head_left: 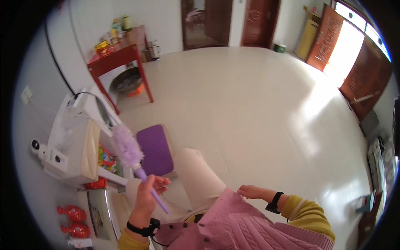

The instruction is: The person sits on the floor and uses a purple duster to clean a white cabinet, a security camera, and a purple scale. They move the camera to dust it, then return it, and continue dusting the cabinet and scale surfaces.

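My left hand (150,192) is closed round the thin purple handle of a fluffy lilac duster (128,146). The duster's head points up and away, beside a white shelf unit (55,125) at the left. Close to the hem of my pink knitted vest (246,223), my right hand (250,192) hovers with loosely bent fingers and holds nothing that I can see. Dark bands circle both wrists. Below the duster's head lies a purple-topped stool or cushion (155,150) on the floor.
Against the left wall are a white camera-like device (38,146), red ornaments (75,213) and colourful packets (106,159). Farther off stands a red wooden table (114,58) with a dark basin (127,81) beneath it and a flask (154,50) beside it. An open door (327,37) is at far right.
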Motion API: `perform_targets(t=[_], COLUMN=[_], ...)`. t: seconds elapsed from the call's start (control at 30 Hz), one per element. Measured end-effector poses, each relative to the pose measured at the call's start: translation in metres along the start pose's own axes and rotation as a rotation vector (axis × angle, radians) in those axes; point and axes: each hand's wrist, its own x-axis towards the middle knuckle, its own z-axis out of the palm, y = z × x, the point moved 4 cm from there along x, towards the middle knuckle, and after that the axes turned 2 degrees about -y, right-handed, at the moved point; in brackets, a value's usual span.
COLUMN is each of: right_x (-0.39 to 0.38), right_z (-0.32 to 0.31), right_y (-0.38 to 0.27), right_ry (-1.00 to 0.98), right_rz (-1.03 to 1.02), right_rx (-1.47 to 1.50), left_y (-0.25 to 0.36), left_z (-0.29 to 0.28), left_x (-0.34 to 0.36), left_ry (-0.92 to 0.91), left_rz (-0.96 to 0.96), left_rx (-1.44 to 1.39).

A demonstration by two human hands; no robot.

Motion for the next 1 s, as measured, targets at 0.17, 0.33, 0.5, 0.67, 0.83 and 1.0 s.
perform_targets(t=[0.17,0.33,0.5,0.67,0.83,1.0], right_x=[-0.045,-0.093,-0.129,-0.161,-0.173,-0.172], right_z=[0.083,0.126,0.165,0.189,0.206,0.218], right_y=[0.093,0.117,0.131,0.15,0.155,0.152], right_ry=[-0.193,-0.335,-0.385,-0.374,-0.357,-0.348], right_rz=[0.332,0.237,0.346,0.449,0.504,0.518], right_rx=[0.871,0.707,0.677,0.681,0.688,0.686], left_y=[0.011,0.016,0.015,0.015,0.011,0.009], left_z=[0.015,0.027,0.034,0.039,0.037,0.031], left_x=[-0.012,-0.019,-0.019,-0.021,-0.02,-0.02], left_ry=[0.002,-0.056,-0.08,-0.11,-0.089,-0.047], left_rz=[0.089,0.123,0.121,0.113,0.105,0.07], left_rx=[0.038,0.107,0.108,0.125,0.112,0.1])
